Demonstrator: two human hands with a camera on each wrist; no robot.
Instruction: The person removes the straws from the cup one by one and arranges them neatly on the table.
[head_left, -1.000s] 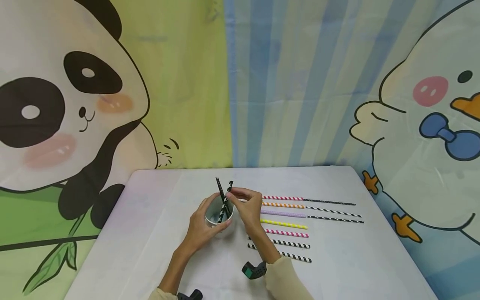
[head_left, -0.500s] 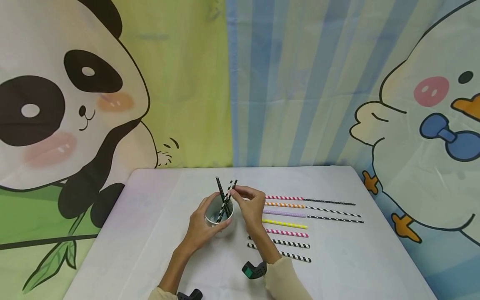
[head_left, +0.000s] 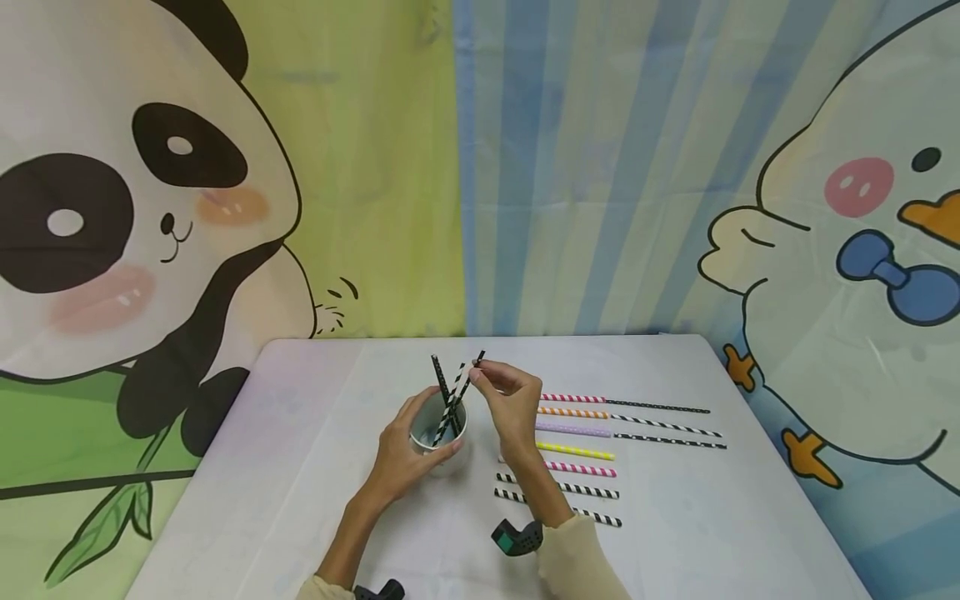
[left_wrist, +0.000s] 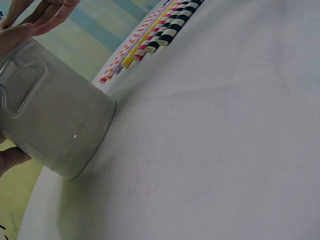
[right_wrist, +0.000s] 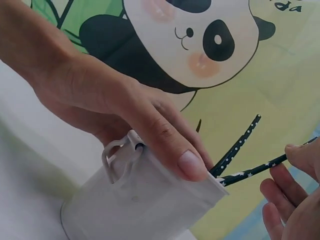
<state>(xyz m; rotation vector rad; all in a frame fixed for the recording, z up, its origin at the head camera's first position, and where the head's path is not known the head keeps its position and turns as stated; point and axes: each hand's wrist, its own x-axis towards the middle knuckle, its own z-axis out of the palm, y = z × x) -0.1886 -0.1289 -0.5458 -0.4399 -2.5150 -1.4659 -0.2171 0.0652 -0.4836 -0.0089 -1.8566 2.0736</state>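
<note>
My left hand (head_left: 401, 450) holds a white bucket-shaped cup (head_left: 424, 421) with a small looped handle (right_wrist: 111, 162). It stands on the table, with the left thumb (right_wrist: 192, 165) along its rim. A black dotted paper straw (head_left: 439, 372) and a black-and-white striped paper straw (head_left: 454, 393) lean inside it. Over the cup's right side, my right hand (head_left: 516, 408) pinches a black paper straw with white stars (right_wrist: 250, 172) near its upper end. That straw slants down into the cup; its lower end is hidden among the others.
Right of the cup lies a column of paper straws: red-striped (head_left: 573, 399), orange-striped (head_left: 573, 412), purple (head_left: 573, 430), yellow (head_left: 577, 451), pink-striped (head_left: 581, 469) and black-striped (head_left: 592, 491). Several dark straws, including a thin black one (head_left: 656, 405), extend from the upper rows. Printed curtains (head_left: 375, 167) hang behind the table.
My right hand has moved up and to the right, raising the starred straw and spreading it away from the striped one. The left hand and cup have stayed in place.
</note>
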